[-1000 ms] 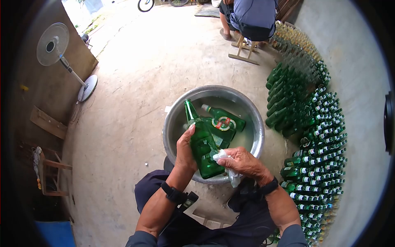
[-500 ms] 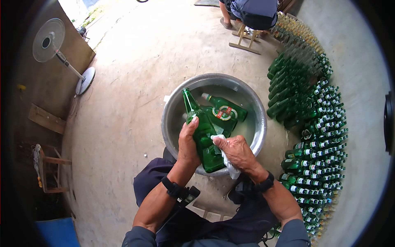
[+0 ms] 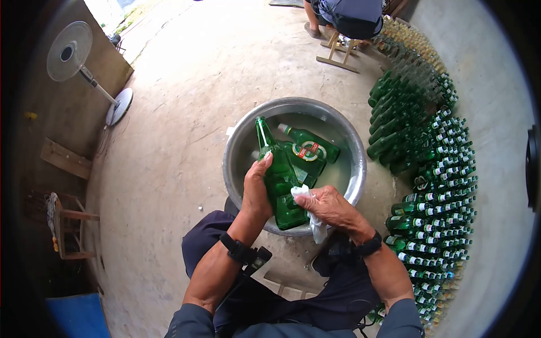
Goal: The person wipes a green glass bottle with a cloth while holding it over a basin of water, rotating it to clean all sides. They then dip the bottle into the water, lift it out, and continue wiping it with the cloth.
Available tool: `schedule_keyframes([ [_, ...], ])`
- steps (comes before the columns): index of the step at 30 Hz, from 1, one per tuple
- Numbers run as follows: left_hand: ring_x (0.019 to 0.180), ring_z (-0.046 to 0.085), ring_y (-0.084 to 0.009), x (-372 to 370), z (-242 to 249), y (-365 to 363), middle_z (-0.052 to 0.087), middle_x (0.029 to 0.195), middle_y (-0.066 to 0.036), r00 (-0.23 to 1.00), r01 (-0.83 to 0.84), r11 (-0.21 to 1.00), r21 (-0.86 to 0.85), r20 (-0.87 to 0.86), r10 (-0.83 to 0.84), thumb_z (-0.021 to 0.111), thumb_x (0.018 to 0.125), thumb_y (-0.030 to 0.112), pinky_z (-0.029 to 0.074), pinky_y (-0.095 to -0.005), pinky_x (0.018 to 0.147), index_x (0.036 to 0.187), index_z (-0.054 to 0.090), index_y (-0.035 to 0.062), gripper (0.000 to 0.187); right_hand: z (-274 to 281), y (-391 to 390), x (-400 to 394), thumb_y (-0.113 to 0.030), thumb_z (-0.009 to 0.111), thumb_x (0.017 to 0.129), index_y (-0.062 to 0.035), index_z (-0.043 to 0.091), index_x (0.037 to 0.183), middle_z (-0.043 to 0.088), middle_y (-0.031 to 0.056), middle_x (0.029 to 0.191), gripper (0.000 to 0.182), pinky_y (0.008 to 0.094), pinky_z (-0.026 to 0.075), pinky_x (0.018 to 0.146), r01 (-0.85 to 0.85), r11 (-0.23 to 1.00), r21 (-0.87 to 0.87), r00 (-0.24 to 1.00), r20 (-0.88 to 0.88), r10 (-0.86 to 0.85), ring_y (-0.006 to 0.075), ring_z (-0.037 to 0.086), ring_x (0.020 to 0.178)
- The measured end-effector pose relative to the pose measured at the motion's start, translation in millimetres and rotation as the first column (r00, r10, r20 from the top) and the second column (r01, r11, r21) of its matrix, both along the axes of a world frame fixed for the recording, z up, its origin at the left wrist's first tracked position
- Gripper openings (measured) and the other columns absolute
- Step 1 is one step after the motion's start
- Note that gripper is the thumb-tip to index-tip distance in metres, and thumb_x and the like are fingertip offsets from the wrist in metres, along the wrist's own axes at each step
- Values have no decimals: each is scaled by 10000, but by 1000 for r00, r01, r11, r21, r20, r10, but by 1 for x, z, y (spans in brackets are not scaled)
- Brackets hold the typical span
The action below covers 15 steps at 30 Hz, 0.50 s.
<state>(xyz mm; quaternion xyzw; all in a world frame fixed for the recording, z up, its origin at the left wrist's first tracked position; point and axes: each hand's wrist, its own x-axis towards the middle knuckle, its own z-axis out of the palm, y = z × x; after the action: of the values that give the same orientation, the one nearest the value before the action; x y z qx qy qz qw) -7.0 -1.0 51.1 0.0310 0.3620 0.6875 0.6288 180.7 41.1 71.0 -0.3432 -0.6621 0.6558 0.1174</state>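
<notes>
My left hand [image 3: 258,188] is closed round a green glass bottle [image 3: 280,181], tilted with its neck pointing away from me, over the near rim of a metal basin [image 3: 231,147]. A white cloth [image 3: 316,226] is pinched in my right hand [image 3: 333,209], which rests against the bottle's lower side or just beside it; the exact contact is hard to make out. In the basin's cloudy water lie more green bottles, one of them a bottle with a red and white oval label [image 3: 311,150].
Many green bottles [image 3: 431,227] stand and lean in rows along the right wall. A person [image 3: 356,17] sits on a wooden stool [image 3: 338,59] at the back. On the left are a standing fan [image 3: 90,73], a wooden chair [image 3: 79,218] and a blue panel [image 3: 79,316].
The held bottle has shifted slightly and stands a little more upright in view. My right hand and the cloth have moved slightly along with it. Both grips stay the same.
</notes>
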Motion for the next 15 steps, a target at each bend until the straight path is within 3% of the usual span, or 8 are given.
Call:
schedule_keyframes([
  [1,803,689,-185,-1,-2,0,688,949,-57,1000,0,1000,-1,0,0,620,994,279,585,-359,733,1100,634,81,226,-6,0,3,-443,709,974,8,741,1058,644,-14,776,460,282,459,673,-36,999,-14,999,2,36,61,519,750],
  [4,784,685,-183,-3,-9,1,685,938,-54,998,57,998,38,12,-57,618,996,275,581,-358,723,1107,630,80,224,2,-2,8,-420,726,965,4,722,1135,692,9,875,456,285,488,751,-125,992,-13,988,-97,123,71,554,818],
  [5,782,682,-182,-2,-11,2,681,933,-54,998,58,998,26,15,-59,620,996,279,579,-357,719,1107,630,79,229,3,0,10,-403,728,965,8,699,1184,714,28,951,466,288,497,804,-164,986,-34,985,-58,162,74,571,872],
  [8,783,677,-182,2,-11,0,672,926,-53,999,36,999,-3,-14,-37,624,994,287,575,-355,714,1108,624,80,236,-4,-7,6,-413,714,973,11,717,1136,711,35,896,454,298,499,773,-72,996,-58,982,-179,61,81,570,831],
  [10,785,675,-182,2,-12,0,667,925,-53,999,15,1000,-11,-48,-16,627,993,290,573,-353,713,1111,619,82,239,-3,-6,3,-423,703,979,14,726,1094,687,32,837,452,306,491,733,-51,998,21,991,-124,54,82,554,793],
  [12,924,695,-240,1,-15,-1,703,1057,-100,997,39,999,2,-70,-39,557,1011,330,571,-403,848,1189,643,58,336,0,-7,-1,-433,691,986,17,735,1051,662,29,777,457,313,483,694,-36,994,99,997,-67,43,83,539,754],
  [14,868,685,-210,2,-12,-1,682,1006,-78,999,1,1000,3,-49,-1,596,998,312,572,-375,787,1158,617,68,293,2,-9,-8,-450,675,994,19,738,981,583,10,682,473,326,445,621,60,996,71,998,9,-61,79,488,693],
  [15,813,675,-179,3,-10,-1,660,956,-56,999,-40,999,7,-29,40,635,986,294,573,-347,726,1128,591,77,263,2,-11,-11,-470,654,1004,31,713,881,519,-7,627,519,323,408,564,105,987,122,994,-38,-101,75,448,644],
])
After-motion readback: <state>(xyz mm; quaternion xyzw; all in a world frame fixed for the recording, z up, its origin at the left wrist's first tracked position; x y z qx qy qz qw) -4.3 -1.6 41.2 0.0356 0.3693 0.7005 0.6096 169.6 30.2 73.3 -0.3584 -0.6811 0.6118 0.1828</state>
